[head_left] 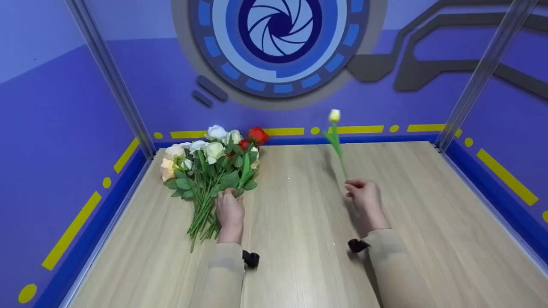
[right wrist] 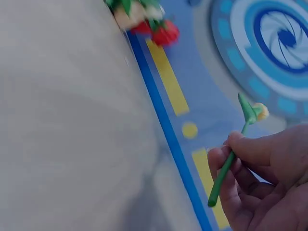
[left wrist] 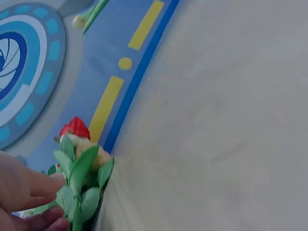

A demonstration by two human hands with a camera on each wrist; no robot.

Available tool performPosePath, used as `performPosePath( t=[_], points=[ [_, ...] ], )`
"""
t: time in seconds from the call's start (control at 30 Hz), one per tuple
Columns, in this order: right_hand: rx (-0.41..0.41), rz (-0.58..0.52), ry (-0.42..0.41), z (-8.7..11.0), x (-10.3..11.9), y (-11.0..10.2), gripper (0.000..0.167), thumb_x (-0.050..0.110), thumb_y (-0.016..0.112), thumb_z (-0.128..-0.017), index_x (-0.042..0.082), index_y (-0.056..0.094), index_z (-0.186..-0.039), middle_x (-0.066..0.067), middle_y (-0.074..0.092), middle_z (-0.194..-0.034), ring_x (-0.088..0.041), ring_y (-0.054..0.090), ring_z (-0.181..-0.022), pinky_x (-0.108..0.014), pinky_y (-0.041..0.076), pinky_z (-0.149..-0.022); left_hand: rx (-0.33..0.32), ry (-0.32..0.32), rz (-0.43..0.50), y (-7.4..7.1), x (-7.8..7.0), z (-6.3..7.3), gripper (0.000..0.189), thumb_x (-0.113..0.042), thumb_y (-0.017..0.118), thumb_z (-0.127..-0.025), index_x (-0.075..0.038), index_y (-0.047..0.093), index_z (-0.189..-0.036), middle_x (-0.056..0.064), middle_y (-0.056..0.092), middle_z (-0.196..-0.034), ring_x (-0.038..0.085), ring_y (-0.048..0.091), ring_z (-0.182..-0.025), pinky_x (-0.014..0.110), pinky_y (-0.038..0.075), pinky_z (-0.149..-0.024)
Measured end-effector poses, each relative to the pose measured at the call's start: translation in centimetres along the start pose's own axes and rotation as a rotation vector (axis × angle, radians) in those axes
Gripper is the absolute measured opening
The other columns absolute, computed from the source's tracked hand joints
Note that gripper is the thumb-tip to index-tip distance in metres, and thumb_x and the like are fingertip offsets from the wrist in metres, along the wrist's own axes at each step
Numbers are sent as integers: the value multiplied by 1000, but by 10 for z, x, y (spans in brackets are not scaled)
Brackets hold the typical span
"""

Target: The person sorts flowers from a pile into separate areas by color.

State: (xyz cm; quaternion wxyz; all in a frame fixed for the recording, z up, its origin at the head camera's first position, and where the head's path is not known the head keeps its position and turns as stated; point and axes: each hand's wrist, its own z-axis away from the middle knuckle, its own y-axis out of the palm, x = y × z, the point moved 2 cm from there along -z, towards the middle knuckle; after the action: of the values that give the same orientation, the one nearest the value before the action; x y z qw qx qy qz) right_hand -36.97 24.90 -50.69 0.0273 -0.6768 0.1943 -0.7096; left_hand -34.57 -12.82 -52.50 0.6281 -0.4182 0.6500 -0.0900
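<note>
Left hand (head_left: pixel 230 211) is at the near right side of a bunch of flowers (head_left: pixel 205 179), with its fingertips up against the leaves. In the left wrist view, gaps show between the digits, with leaves and blooms beyond; whether a stem is pinched cannot be told. The bunch lies on the table (head_left: pixel 295 222), to the left of this hand and ahead of it. Farthest left is a peach rose (head_left: pixel 167 169). Next come white roses (head_left: pixel 214 152), ahead and slightly to the left of the fingers, and then a red rose (head_left: pixel 258 135), ahead and to the right. The green stems (head_left: pixel 199 218) run back toward the person, just left of the hand. A black device (head_left: pixel 251 259) sits on the inner side of the left wrist, at the cuff of a beige sleeve (head_left: pixel 224 273).

Well apart to the right, the right hand (head_left: pixel 366 199) has thumb and fingertips clamped on the stem of a single tulip (head_left: pixel 337 148). Its pale yellow bloom (head_left: pixel 335 115) points upward, ahead and slightly to the left of that hand; the cut end protrudes below the fingers. Ahead of both hands rises a blue wall (head_left: pixel 141 77) with yellow markings.
</note>
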Motion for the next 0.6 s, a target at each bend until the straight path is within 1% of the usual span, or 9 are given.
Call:
performPosePath(
  t=[0.13,0.2,0.27,0.33,0.37,0.43,0.5,0.6],
  points=[
    [-100,122,2,-8,-14,-41,30,12,64,-101,-5,69,-125,-22,74,-116,2,63,-67,-15,51,-63,30,-19,-100,-3,6,-1,30,-15,70,-98,-3,67,-126,21,65,-123,42,61,-117,60,49,-99],
    [-154,179,12,-11,-23,-59,30,13,64,-101,-4,70,-125,-23,74,-115,3,63,-67,-14,49,-62,45,-24,-128,-4,7,-2,29,-15,69,-99,-5,68,-126,20,67,-122,41,64,-115,60,50,-97],
    [-208,245,23,-12,-31,-76,29,15,64,-100,-3,72,-123,-21,76,-112,-4,67,-71,-16,49,-64,55,-23,-160,-5,6,-2,27,-14,69,-99,-6,70,-125,18,70,-120,41,67,-110,59,52,-94],
    [-254,290,42,-13,-39,-91,29,15,64,-100,-2,73,-122,-21,76,-113,-16,72,-83,-20,50,-74,58,-26,-182,-5,7,-1,26,-13,69,-99,-7,71,-123,17,73,-117,41,70,-105,58,54,-90],
    [-276,304,51,-13,-43,-98,29,15,63,-100,-3,73,-121,-21,76,-112,-24,73,-91,-24,52,-79,58,-26,-189,-4,7,-1,26,-12,69,-98,-7,72,-123,17,74,-116,41,70,-104,58,55,-88],
    [-299,331,77,-14,-50,-111,30,15,62,-100,-3,73,-121,-22,75,-115,-37,68,-108,-35,52,-91,58,-20,-207,-4,7,-1,25,-13,70,-98,-7,73,-121,17,76,-113,40,72,-100,57,57,-85],
    [-306,345,102,-16,-56,-124,31,15,61,-100,-4,71,-122,-24,73,-117,-43,64,-114,-46,50,-99,64,-14,-200,-3,8,-1,24,-13,70,-97,-5,75,-119,18,77,-110,40,72,-96,56,57,-81],
    [-307,376,133,-19,-65,-144,32,13,59,-99,-6,70,-122,-26,71,-118,-47,61,-117,-52,48,-103,95,-9,-178,-1,7,0,25,-14,71,-97,-4,75,-119,19,77,-108,39,73,-94,53,58,-79]
  ],
)
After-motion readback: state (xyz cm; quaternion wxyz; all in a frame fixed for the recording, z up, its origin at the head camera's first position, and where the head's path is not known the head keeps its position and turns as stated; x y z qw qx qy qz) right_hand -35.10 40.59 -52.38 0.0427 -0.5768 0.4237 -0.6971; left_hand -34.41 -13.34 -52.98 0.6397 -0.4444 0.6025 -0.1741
